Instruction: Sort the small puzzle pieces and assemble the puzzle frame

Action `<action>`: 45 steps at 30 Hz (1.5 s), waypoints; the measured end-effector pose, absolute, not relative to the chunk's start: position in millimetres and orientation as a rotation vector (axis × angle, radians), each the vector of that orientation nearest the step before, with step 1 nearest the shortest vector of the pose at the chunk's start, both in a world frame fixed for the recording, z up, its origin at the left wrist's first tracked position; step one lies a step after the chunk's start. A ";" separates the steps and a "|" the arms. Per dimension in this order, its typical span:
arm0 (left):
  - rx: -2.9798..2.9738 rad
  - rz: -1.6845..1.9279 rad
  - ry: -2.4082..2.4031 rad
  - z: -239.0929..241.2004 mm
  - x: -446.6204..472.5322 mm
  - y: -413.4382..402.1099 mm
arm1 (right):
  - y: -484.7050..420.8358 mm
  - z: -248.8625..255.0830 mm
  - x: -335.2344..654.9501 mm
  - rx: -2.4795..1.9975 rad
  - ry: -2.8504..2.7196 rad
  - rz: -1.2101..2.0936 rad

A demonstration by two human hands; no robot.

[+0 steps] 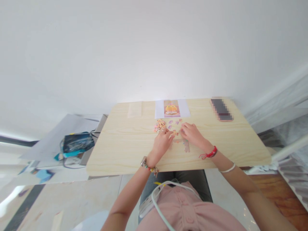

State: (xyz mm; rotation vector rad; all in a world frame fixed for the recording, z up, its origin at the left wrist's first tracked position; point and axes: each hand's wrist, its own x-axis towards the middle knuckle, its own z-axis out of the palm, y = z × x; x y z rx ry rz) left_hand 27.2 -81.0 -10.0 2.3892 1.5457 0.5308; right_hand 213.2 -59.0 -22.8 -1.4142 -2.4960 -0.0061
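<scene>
Now the puzzle pile lies on our side of the picture, just past our left hand, farther from our right hand, and we can't tell if our bent fingers pinch anything.

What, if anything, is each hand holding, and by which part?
It cannot be told: the left hand and right hand are among puzzle pieces, but any grip is unclear.

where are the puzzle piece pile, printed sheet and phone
Puzzle piece pile (159,125), head view: middle of the heap.
Printed sheet (172,109), head view: centre of its picture.
Phone (221,109), head view: middle of its dark screen.
</scene>
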 end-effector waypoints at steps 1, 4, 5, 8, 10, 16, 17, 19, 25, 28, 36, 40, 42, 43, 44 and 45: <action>2.408 0.519 1.513 -8.7 30.4 -77.3 | -60.6 -20.4 213.1 -1.399 -2.497 -0.010; 2.472 0.491 1.408 -3.9 37.2 -70.4 | -67.5 -11.1 211.4 -1.335 -2.521 -0.027; 2.485 0.491 1.383 -2.6 38.4 -69.6 | -70.2 -7.7 210.5 -1.313 -2.531 -0.035; 2.491 0.525 1.342 -1.2 38.0 -71.1 | -78.0 0.8 208.1 -1.256 -2.544 -0.054; 2.478 0.564 1.316 -2.8 35.0 -74.5 | -82.0 3.4 207.9 -1.226 -2.532 -0.040; 2.403 0.769 1.286 -9.1 19.1 -93.9 | -95.4 -1.7 209.5 -1.144 -2.381 0.021; 2.402 0.796 1.283 -9.7 16.3 -98.2 | -98.9 -3.0 208.2 -1.120 -2.369 0.032; 2.412 0.815 1.279 -10.7 11.0 -107.1 | -106.6 -5.5 203.8 -1.083 -2.365 0.072; 2.422 0.729 1.341 -19.9 -0.8 -128.4 | -127.1 -17.6 184.8 -1.106 -2.417 0.150; 2.415 0.664 1.394 -27.4 -2.8 -133.7 | -132.4 -25.6 178.0 -1.152 -2.421 0.141; 2.390 0.543 1.497 -39.6 -1.0 -139.0 | -134.9 -34.9 170.8 -1.247 -2.454 0.082; 2.374 0.521 1.503 -38.1 0.0 -140.1 | -135.1 -36.6 170.2 -1.252 -2.463 0.065; 2.370 0.526 1.504 -37.0 0.2 -140.4 | -135.5 -37.0 170.1 -1.255 -2.471 0.060; 2.368 0.533 1.502 -36.8 0.2 -140.6 | -135.6 -37.0 170.0 -1.258 -2.474 0.055; 2.365 0.540 1.498 -37.0 0.1 -140.6 | -135.8 -36.9 169.9 -1.261 -2.477 0.049; 2.362 0.546 1.493 -37.4 0.0 -140.6 | -136.0 -36.8 169.8 -1.262 -2.480 0.040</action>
